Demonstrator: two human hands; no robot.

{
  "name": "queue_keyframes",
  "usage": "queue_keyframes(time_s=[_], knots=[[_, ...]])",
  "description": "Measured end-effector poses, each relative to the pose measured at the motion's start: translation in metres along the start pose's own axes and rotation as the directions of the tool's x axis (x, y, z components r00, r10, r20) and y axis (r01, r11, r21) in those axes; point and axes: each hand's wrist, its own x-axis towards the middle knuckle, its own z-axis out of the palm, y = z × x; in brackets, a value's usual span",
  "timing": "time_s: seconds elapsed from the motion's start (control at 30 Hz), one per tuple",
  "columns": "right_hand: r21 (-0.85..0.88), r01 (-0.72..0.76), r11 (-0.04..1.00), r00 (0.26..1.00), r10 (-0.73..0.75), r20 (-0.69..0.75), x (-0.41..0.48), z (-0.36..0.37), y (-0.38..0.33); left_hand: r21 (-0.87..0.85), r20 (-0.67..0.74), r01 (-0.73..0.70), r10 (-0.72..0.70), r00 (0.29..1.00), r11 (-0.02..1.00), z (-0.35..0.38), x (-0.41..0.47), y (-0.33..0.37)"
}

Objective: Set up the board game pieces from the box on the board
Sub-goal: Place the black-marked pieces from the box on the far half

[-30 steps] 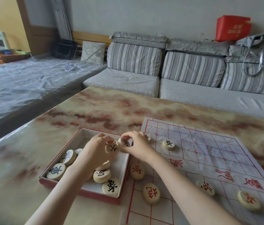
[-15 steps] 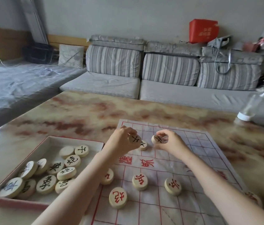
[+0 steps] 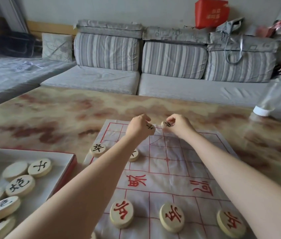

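Pieces: we hold two black-marked ones over far edge of board (image 3: 184,169). Left hand (image 3: 138,127) grip closed on one piece (image 3: 150,127), right hand (image 3: 177,125) grip closed on other piece (image 3: 166,124). More pieces lie in box (image 3: 69,168) at near left of bench (image 3: 63,114).

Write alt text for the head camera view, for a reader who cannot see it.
Two bare hands, the left hand and right hand, each hold a black-marked wooden disc over the far edge of a red-gridded game board on a marbled table. Three red-marked discs sit in the near row, and a box at left holds more black-marked pieces.
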Motion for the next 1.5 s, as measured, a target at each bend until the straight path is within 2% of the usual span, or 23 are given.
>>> queue_keyframes(time_s=[0.23, 0.37, 0.53, 0.63, 0.93, 1.17, 1.27, 1.4, 1.5], knots=[[-0.047, -0.039, 0.998, 0.993, 0.044, 0.112, 0.016, 0.019, 0.004, -0.012, -0.028, 0.023, -0.023, 0.999, 1.000, 0.007, 0.016, -0.004], [-0.046, -0.026, 0.999, 0.994, 0.031, 0.101, 0.012, 0.015, 0.008, -0.014, -0.021, 0.041, -0.041, 0.999, 0.999, 0.009, 0.023, -0.006], [-0.078, 0.007, 0.997, 1.000, -0.005, 0.021, 0.003, 0.007, 0.011, 0.028, 0.018, 0.027, -0.028, 0.999, 0.999, 0.012, 0.028, -0.005], [-0.055, 0.030, 0.998, 1.000, -0.030, 0.000, -0.003, 0.004, 0.011, 0.120, -0.006, 0.023, -0.023, 1.000, 0.992, 0.017, 0.029, -0.007], [0.052, 0.097, 0.994, 0.995, -0.097, -0.008, -0.030, -0.003, -0.015, 0.088, -0.122, 0.020, -0.009, 0.992, 0.996, -0.018, 0.008, -0.016], [0.131, 0.182, 0.975, 0.968, -0.201, 0.148, -0.077, -0.001, -0.079, 0.008, -0.174, -0.028, 0.029, 0.984, 1.000, -0.100, -0.049, -0.034], [0.161, 0.224, 0.961, 0.936, -0.258, 0.238, -0.100, 0.008, -0.118, -0.002, -0.181, 0.008, -0.008, 0.983, 1.000, -0.139, -0.079, -0.049], [0.210, 0.278, 0.937, 0.870, -0.339, 0.359, -0.128, 0.029, -0.170, 0.100, -0.140, 0.061, -0.047, 0.989, 0.993, -0.186, -0.115, -0.081], [0.226, 0.298, 0.927, 0.824, -0.370, 0.430, -0.146, 0.046, -0.201, 0.244, -0.074, 0.107, -0.092, 0.993, 0.964, -0.213, -0.136, -0.102]])
